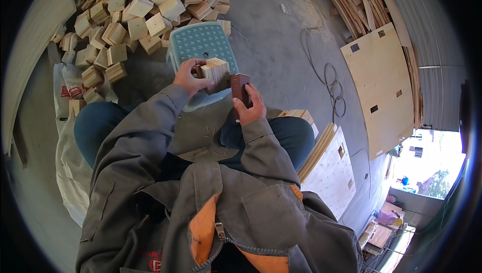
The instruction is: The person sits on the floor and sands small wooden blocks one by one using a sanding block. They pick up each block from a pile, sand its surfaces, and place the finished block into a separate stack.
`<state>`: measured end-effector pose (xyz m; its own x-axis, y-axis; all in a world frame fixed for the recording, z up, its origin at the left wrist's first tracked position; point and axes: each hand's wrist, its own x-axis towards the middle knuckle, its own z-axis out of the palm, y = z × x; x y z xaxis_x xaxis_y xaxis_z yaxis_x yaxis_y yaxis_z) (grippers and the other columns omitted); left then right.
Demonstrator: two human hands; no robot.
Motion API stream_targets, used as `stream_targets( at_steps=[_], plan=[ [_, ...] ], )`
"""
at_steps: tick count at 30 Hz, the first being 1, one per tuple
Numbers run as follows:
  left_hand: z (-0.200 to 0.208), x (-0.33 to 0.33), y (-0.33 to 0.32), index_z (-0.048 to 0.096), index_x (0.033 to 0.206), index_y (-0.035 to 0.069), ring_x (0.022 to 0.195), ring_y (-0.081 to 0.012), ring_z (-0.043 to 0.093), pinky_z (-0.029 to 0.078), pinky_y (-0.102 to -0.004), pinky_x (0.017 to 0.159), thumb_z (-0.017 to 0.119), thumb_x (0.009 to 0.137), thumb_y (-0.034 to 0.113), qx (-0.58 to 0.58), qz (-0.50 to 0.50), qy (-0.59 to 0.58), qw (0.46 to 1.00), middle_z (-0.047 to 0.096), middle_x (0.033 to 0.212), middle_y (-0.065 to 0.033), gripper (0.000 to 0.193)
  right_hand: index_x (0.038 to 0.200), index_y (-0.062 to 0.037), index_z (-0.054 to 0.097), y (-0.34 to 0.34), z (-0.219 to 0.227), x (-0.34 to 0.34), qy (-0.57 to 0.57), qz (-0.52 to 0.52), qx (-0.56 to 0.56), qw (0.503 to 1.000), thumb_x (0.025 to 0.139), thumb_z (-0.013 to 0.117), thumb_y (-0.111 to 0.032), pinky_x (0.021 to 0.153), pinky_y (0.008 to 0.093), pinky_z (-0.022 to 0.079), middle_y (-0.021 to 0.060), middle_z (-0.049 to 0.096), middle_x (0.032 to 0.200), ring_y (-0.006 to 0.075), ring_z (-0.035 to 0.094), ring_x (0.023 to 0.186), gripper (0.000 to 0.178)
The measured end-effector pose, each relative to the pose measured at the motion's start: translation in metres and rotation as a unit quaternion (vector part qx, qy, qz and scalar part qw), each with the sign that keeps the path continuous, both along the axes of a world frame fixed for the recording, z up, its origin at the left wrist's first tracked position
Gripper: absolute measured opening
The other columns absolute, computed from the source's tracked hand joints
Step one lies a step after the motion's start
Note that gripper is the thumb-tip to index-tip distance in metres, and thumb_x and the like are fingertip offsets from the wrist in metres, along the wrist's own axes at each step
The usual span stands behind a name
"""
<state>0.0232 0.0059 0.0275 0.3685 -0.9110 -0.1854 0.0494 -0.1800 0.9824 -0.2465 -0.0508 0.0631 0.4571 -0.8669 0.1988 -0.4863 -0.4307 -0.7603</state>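
A grey floor (271,47) is stretching ahead; a ribbed grey wall (434,47) is rising at right; daylight (444,145) is glaring through an opening (424,160); a broad plywood sheet (386,82) is resting near the wall.

Left fisheye on your head: faces steeply down over your jacket (273,213), very close, to your left hand (189,78) and right hand (250,106), a little farther off.

Dark blue trousers (293,135) and a grey, orange-lined zip jacket (268,213) with 2 long sleeves (143,117) are worn.
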Motion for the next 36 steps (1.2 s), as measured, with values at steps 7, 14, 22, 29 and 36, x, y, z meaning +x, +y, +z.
stream_targets(
  at_steps=[7,14,22,29,36],
  plan=[
    [0.024,0.000,-0.007,0.055,0.146,0.011,0.136,-0.0336,0.055,0.052,-0.0427,0.113,0.096,0.061,0.004,-0.104,0.094,-0.129,0.982,0.053,0.142,-0.0163,0.094,0.146,-0.0054,0.062,-0.001,-0.002,0.002,-0.039,-0.005,0.009,0.999,0.085,0.088,-0.020,0.113,0.0434,0.051,0.0217,0.057,0.155,0.0371,0.060,0.138,0.067],
    [-0.013,0.010,-0.004,0.042,0.159,0.015,0.144,-0.0415,0.049,0.046,-0.0431,0.120,0.091,0.061,-0.002,-0.134,0.107,-0.248,0.953,0.047,0.153,-0.0195,0.112,0.153,-0.0079,0.056,0.005,0.001,0.016,-0.046,0.046,-0.076,0.995,0.084,0.088,-0.018,0.114,0.0465,0.050,0.0235,0.047,0.161,0.0401,0.053,0.144,0.077],
    [-0.033,0.006,-0.007,0.022,0.169,0.008,0.147,-0.0407,0.048,0.043,-0.0433,0.122,0.102,0.056,0.011,-0.104,0.106,-0.166,0.975,0.046,0.159,-0.0208,0.138,0.160,-0.0094,0.045,0.011,-0.008,0.022,0.018,0.054,-0.100,0.993,0.078,0.093,-0.022,0.118,0.0519,0.044,0.0275,0.042,0.161,0.0454,0.046,0.145,0.096],
    [-0.027,0.004,-0.012,0.029,0.165,0.006,0.144,-0.0399,0.051,0.043,-0.0432,0.122,0.102,0.059,0.017,-0.037,0.091,-0.204,0.974,0.050,0.155,-0.0217,0.129,0.162,-0.0105,0.042,0.012,-0.016,0.020,0.049,0.072,-0.142,0.986,0.073,0.095,-0.021,0.115,0.0536,0.044,0.0249,0.048,0.157,0.0460,0.050,0.138,0.103],
    [-0.031,0.005,-0.011,0.040,0.157,0.008,0.139,-0.0403,0.056,0.047,-0.0443,0.117,0.099,0.063,0.019,-0.078,0.113,-0.210,0.968,0.055,0.147,-0.0228,0.111,0.159,-0.0135,0.048,0.014,-0.016,0.042,0.071,0.075,-0.183,0.978,0.072,0.095,-0.021,0.112,0.0560,0.043,0.0245,0.049,0.156,0.0464,0.052,0.136,0.099]
  ],
)
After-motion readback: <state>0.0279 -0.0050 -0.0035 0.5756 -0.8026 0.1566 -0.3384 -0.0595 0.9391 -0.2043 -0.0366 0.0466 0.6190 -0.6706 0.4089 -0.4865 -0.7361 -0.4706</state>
